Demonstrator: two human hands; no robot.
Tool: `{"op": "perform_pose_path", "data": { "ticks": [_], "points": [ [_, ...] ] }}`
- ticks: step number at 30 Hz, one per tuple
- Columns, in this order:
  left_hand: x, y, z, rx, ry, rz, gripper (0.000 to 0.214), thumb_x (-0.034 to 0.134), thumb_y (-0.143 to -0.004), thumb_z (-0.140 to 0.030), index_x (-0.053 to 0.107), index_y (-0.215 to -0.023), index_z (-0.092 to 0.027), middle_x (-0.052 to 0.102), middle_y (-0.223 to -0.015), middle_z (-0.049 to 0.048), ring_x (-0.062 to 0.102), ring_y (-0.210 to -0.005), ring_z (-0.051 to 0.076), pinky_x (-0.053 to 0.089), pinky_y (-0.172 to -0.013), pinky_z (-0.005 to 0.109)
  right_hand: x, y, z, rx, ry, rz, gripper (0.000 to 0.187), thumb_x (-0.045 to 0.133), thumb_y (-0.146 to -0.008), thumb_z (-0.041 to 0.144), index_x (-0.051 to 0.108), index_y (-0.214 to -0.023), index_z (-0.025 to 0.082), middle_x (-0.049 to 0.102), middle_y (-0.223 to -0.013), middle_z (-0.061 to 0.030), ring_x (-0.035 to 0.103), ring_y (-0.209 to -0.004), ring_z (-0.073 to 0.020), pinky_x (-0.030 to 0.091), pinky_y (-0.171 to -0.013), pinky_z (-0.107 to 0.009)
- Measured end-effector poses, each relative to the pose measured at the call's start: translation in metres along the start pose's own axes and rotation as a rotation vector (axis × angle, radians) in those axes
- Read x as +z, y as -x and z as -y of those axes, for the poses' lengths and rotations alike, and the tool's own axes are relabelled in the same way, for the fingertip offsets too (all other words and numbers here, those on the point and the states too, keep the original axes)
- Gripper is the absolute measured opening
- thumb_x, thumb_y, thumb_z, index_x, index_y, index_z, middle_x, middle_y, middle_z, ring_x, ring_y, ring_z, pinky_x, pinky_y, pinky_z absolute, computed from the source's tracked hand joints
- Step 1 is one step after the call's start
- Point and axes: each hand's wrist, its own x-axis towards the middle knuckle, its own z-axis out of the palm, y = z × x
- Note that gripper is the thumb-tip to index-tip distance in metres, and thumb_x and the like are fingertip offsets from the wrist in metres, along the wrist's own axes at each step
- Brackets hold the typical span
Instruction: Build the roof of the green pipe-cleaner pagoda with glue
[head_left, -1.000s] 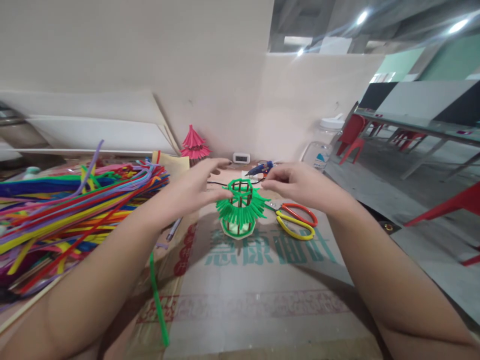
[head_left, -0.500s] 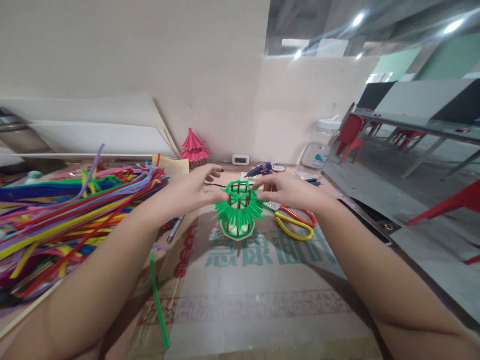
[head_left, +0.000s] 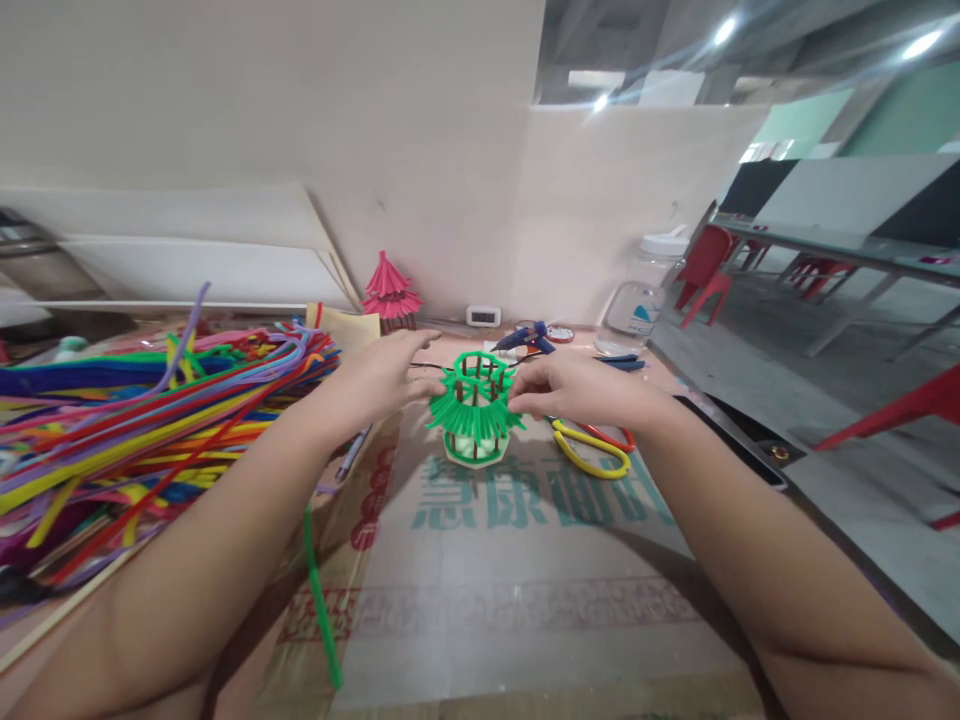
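Observation:
A small green pipe-cleaner pavilion model (head_left: 477, 415) stands upright in the middle of the work surface, with brown posts, a fringed green roof and a pale base. My left hand (head_left: 401, 375) is at its left side, fingers spread, the thumb at the roof fringe. On the other side is my right hand (head_left: 547, 385), its thumb and fingers drawn together at the fringe's right edge. Beside the right wrist lie scissors (head_left: 592, 452) with yellow and red-orange handles; their blades are mostly hidden by that hand.
Many coloured pipe cleaners (head_left: 165, 420) are heaped at the left. One green pipe cleaner (head_left: 322, 600) lies in front. Behind are a pink tree-like model (head_left: 388, 290), a small digital clock (head_left: 483, 316), a blue glue gun (head_left: 529, 337) and a clear bottle (head_left: 637, 300). A phone (head_left: 731, 445) lies at the right edge.
The pavilion model has shifted slightly away from me. My right hand has come down and in to the fringe, now covering the scissor blades. My left hand stays spread at the model's left.

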Motion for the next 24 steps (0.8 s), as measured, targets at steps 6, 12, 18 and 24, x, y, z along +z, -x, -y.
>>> {"op": "perform_pose_path", "data": {
  "ticks": [6,12,18,24],
  "points": [
    [-0.017,0.008,-0.013,0.101,0.043,-0.239,0.032,0.055,-0.094,-0.039,0.071,-0.110,-0.016,0.073,-0.112,0.0110,0.066,-0.106,0.027,0.050,-0.095,0.039,0.008,0.003,0.017,-0.021,-0.089,-0.164,0.019,0.062,-0.088,0.028,0.071,-0.076,0.018,0.066,-0.065,0.0019,0.055,-0.060,-0.0116,0.034,-0.057,-0.025],
    [-0.023,0.012,-0.034,0.360,0.077,-0.415,0.020,0.059,-0.095,-0.029,0.075,-0.094,-0.018,0.071,-0.100,0.0086,0.065,-0.098,0.023,0.050,-0.088,0.037,0.017,0.005,0.029,-0.069,-0.035,-0.296,0.015,0.063,-0.089,0.024,0.075,-0.083,0.017,0.065,-0.062,0.0025,0.051,-0.055,-0.0099,0.032,-0.057,-0.025],
    [-0.010,0.008,-0.027,0.442,0.046,-0.308,0.021,0.059,-0.095,-0.025,0.074,-0.105,-0.015,0.068,-0.113,0.0142,0.063,-0.106,0.026,0.050,-0.093,0.041,0.020,0.003,0.023,-0.063,-0.074,-0.385,0.028,0.061,-0.089,0.019,0.078,-0.111,0.023,0.070,-0.068,0.0021,0.051,-0.055,-0.0099,0.033,-0.055,-0.024],
    [-0.013,0.010,-0.030,0.362,0.067,-0.193,0.035,0.067,-0.091,-0.027,0.067,-0.124,-0.017,0.063,-0.125,0.0137,0.058,-0.120,0.029,0.046,-0.105,0.045,0.027,-0.002,0.017,-0.145,-0.072,-0.419,0.028,0.060,-0.090,0.016,0.079,-0.108,0.022,0.079,-0.085,-0.0015,0.061,-0.063,-0.0120,0.040,-0.062,-0.024]
  ]
}}
